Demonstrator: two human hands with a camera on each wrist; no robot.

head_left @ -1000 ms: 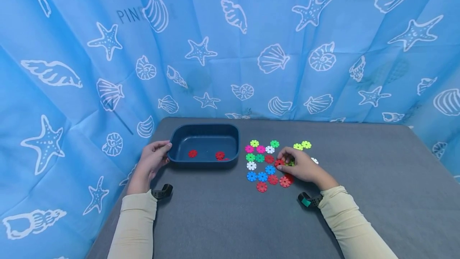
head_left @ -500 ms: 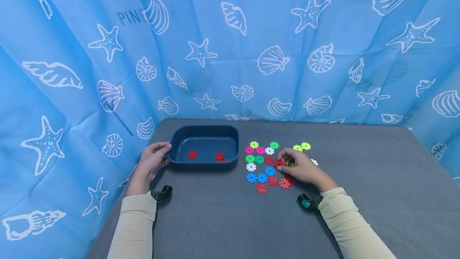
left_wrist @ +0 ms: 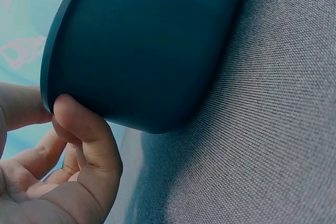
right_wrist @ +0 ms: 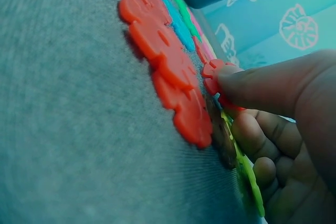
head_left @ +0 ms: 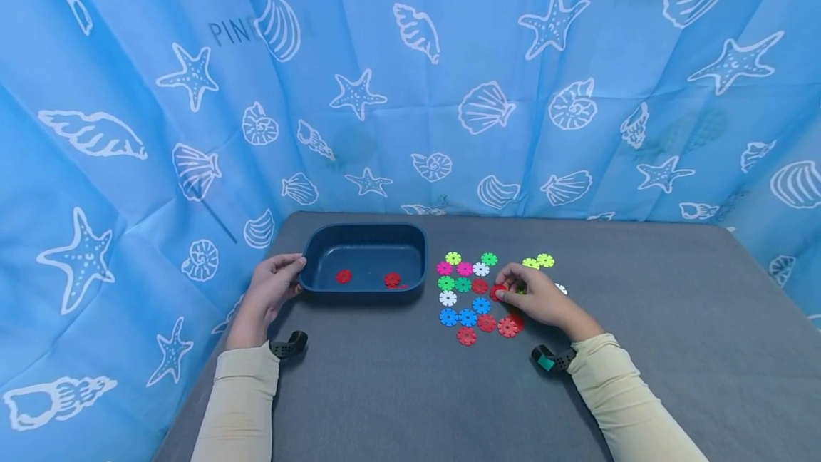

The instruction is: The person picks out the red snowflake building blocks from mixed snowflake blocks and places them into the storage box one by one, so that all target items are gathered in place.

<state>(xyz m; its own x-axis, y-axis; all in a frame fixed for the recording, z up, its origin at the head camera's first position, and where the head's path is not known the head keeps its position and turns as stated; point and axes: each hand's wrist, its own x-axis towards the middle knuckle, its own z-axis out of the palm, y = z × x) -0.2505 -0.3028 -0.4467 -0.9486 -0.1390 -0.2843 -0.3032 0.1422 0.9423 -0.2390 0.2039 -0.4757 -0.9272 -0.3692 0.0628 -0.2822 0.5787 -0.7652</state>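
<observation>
My left hand (head_left: pixel 272 287) pinches the left end of a dark blue plastic tub (head_left: pixel 365 295), thumb against the outer wall in the left wrist view. A few red notched discs (head_left: pixel 343 276) lie on the tub's floor. To the right, my right hand (head_left: pixel 535 294) pinches a red notched disc (right_wrist: pixel 211 74) between thumb and finger, just over the table. Part of that disc is hidden by the thumb. Below the fingers, a yellow-green disc (right_wrist: pixel 247 174) and a brownish piece (right_wrist: pixel 223 135) show in the right wrist view.
Many flat notched discs lie between tub and right hand: pink (head_left: pixel 445 269), green (head_left: pixel 445 283), white (head_left: pixel 447 298), blue (head_left: pixel 448 316) and red (head_left: pixel 467 336). Yellow discs (head_left: pixel 545 260) lie behind the right hand. A blue shell-print curtain (head_left: pixel 410 91) hangs behind the grey table (head_left: pixel 398 391).
My right thumb has come further over the red disc, which shows less than before. My left hand and the tub have stayed in place.
</observation>
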